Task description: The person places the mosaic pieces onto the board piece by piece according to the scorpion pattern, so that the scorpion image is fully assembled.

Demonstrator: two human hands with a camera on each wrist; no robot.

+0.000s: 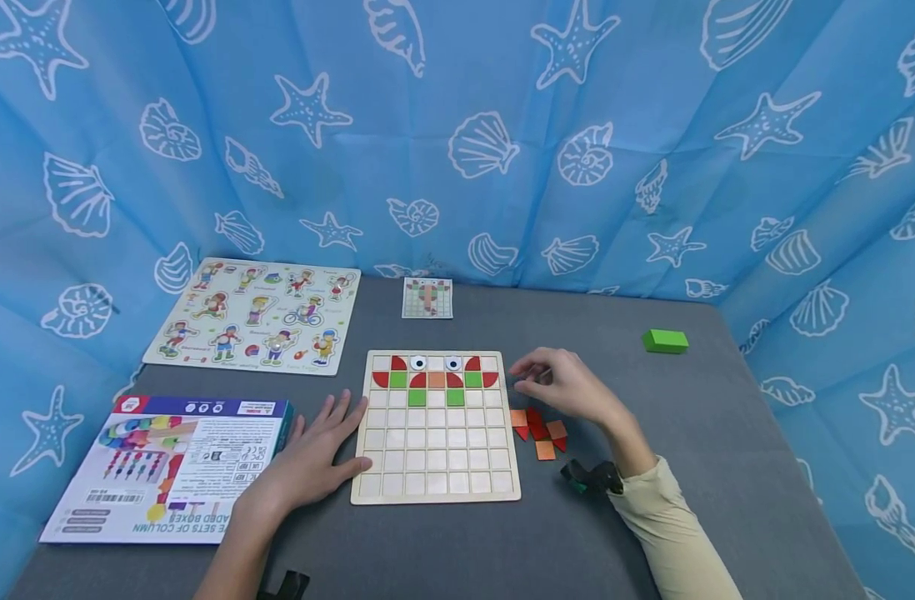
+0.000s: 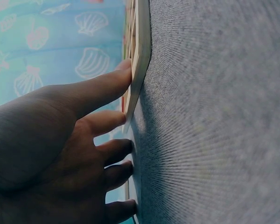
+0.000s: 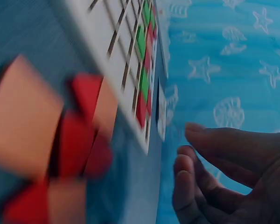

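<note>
A square wooden grid board [image 1: 437, 461] lies on the grey table. Its upper rows hold red curved pieces [image 1: 381, 380], green squares [image 1: 417, 397], an orange square [image 1: 437, 380] and two eye pieces [image 1: 453, 363]. My left hand [image 1: 307, 467] rests at the board's left side with fingers spread; its thumb [image 2: 105, 88] touches the rim. My right hand [image 1: 566, 385] hovers just off the board's upper right edge, fingers loosely bent. A gap shows between its thumb and fingertips, with nothing in it. Below that hand lies a small pile of red pieces [image 1: 536, 423] and orange squares [image 1: 545, 451].
Behind the board lies a small picture card [image 1: 427, 298] with a similar pattern. A sports figure puzzle [image 1: 251, 321] is at the back left, and a printed box [image 1: 165, 471] sits left of my left hand. A green block [image 1: 665, 342] stands at the far right.
</note>
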